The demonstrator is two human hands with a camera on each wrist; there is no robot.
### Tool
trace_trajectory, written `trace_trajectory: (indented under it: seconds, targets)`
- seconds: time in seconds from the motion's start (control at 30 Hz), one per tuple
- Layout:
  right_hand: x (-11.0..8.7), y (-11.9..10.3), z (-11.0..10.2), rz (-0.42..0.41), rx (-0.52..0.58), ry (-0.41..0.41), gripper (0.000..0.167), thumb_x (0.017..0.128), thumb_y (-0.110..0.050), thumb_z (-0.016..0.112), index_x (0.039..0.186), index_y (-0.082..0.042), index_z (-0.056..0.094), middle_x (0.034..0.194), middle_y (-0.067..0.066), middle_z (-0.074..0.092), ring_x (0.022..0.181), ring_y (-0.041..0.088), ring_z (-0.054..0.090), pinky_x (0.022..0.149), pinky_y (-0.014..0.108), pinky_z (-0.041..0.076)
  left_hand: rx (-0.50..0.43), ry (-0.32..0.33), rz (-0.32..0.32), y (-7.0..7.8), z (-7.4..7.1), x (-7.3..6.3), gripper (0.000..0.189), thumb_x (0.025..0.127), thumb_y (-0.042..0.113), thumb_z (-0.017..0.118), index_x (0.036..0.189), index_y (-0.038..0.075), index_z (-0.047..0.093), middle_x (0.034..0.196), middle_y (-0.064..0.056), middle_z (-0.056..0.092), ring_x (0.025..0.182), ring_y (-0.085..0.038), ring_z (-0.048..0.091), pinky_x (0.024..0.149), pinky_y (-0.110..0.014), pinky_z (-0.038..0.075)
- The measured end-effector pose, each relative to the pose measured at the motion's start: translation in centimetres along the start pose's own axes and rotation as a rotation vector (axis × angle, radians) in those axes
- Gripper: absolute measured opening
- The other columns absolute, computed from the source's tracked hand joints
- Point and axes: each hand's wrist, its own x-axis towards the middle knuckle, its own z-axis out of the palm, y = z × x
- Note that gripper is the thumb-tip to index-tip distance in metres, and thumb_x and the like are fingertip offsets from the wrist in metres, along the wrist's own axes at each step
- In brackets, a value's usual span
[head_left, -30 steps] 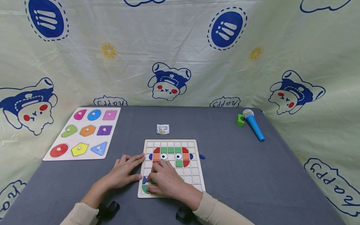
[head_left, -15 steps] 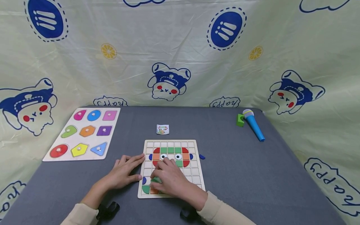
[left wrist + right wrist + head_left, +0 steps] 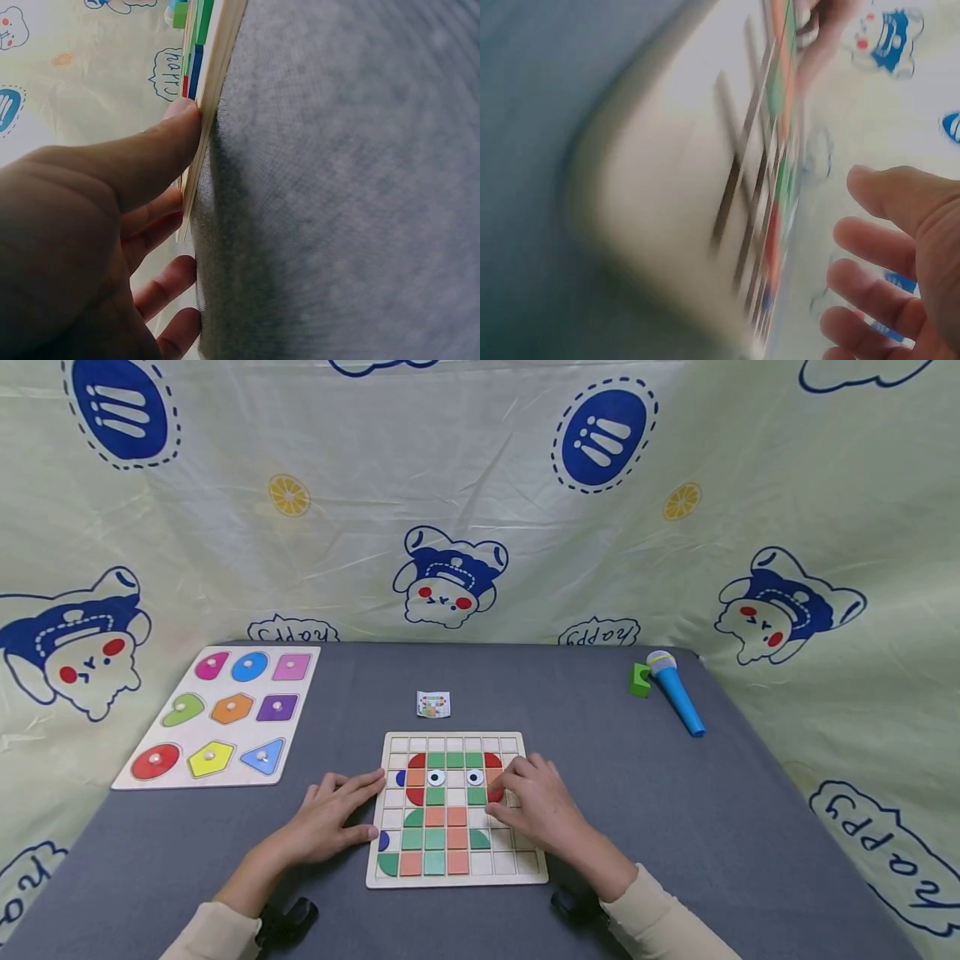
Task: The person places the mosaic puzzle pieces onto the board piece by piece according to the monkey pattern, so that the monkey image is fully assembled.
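In the head view, a white gridded pattern board (image 3: 504, 863) lies in front of me, filled partly with red, green, orange and blue pieces and two round eye pieces (image 3: 436, 777). My left hand (image 3: 330, 814) rests along the board's left edge, fingers extended; the left wrist view has its thumb (image 3: 176, 127) against that edge. Over the board's right side hovers my right hand (image 3: 542, 802), its fingers loosely bent. The right wrist view, blurred at the board, finds nothing between the thumb and fingers (image 3: 874, 281). This hand covers some right-hand pieces.
Behind the board lies a small printed card (image 3: 433, 704). A knobbed shape puzzle (image 3: 247, 687) sits at the back left of the grey table (image 3: 712, 843). At the back right, a blue toy microphone (image 3: 678, 697) lies beside a green block (image 3: 640, 681).
My right hand has moved from the board's left-middle to its right side, uncovering green and orange pieces there. It now hides the loose blue piece beside the board. My left hand stays put.
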Motion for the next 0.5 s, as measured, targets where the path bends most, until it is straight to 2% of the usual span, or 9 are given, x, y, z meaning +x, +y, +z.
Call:
trace_trajectory:
  seconds: [0.2, 0.5]
  targets:
    - [-1.1, 3.1, -0.5, 0.139, -0.041, -0.023, 0.018, 0.074, -0.03, 0.079, 0.085, -0.017, 0.073, 0.086, -0.003, 0.058, 0.085, 0.015, 0.045, 0.076, 0.035, 0.034, -0.001, -0.007, -0.018, 0.0, 0.1, 0.0, 0.069, 0.083, 0.036, 0.069, 0.144, 0.017, 0.042, 0.15, 0.001, 0.039, 0.113, -0.022, 0.036, 0.08, -0.037, 0.025]
    - [-2.0, 5.4, -0.4, 0.224, -0.08, -0.076, 0.016, 0.075, -0.031, 0.078, 0.084, -0.018, 0.074, 0.09, -0.001, 0.061, 0.086, 0.018, 0.047, 0.075, 0.035, 0.034, -0.008, -0.009, -0.022, 0.1, 0.1, 0.0, 0.069, 0.083, 0.036, 0.069, 0.144, 0.017, 0.041, 0.15, 0.001, 0.038, 0.114, -0.022, 0.036, 0.081, -0.038, 0.025]
